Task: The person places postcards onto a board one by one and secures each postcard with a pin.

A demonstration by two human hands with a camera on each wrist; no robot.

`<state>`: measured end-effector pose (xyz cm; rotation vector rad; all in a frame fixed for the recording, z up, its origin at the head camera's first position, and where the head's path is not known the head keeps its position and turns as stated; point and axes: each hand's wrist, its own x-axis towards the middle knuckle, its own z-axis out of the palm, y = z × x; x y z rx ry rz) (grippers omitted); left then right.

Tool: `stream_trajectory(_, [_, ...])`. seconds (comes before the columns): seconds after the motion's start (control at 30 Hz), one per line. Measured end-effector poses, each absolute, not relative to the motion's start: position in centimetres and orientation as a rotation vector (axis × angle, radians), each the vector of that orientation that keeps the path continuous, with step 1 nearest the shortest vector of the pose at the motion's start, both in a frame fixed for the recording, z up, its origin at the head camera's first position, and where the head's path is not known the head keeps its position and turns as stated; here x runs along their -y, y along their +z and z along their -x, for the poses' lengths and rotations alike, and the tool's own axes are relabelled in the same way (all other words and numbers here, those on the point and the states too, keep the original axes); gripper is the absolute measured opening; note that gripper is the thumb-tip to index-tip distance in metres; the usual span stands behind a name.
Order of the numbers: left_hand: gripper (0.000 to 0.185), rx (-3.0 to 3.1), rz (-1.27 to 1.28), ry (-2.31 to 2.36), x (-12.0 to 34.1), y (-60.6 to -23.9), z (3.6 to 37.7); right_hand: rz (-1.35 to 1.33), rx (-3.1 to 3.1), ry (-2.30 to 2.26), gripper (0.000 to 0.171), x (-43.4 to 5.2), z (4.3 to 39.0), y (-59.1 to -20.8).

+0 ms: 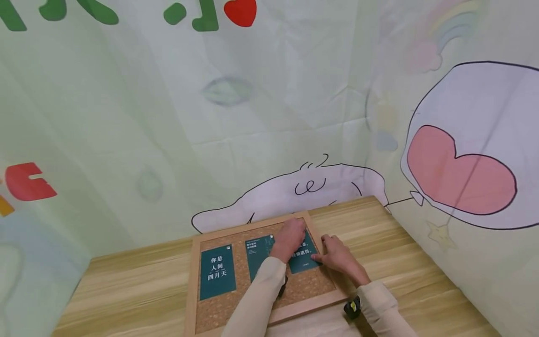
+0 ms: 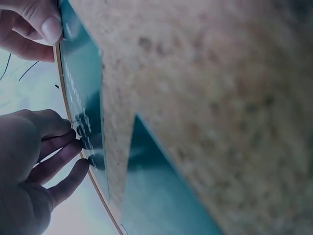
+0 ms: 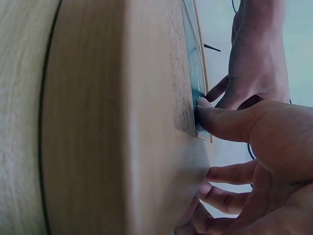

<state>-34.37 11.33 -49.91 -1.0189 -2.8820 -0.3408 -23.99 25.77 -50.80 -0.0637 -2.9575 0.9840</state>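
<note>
A wood-framed cork board (image 1: 313, 285) lies on the table with three dark green cards printed in white. My left hand (image 1: 289, 239) is over the top of the right-hand card (image 1: 301, 266), finger and thumb pinching what looks like a thin pin (image 2: 73, 121); its head is hidden. My right hand (image 1: 340, 255) sits at the board's right side. Its thumb (image 3: 220, 120) presses on that card's edge, while the other fingers spread outside the frame. My left forearm partly covers the middle card (image 1: 255, 257). At far left the third card (image 1: 217, 274) shows fully.
Small round white spots, apparently pin heads, mark the top right corners of the left card (image 1: 229, 247) and the middle card. The wood-grained table (image 1: 134, 281) meets printed fabric walls (image 1: 160, 117) behind and at the right.
</note>
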Motion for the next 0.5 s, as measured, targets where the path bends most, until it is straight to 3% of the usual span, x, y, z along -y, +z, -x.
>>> stream_trajectory(0.5, [0.007,2.916,1.014,-0.379,-11.72,-50.27,34.53,0.074,2.956,0.993,0.058,-25.93,23.87,-50.76])
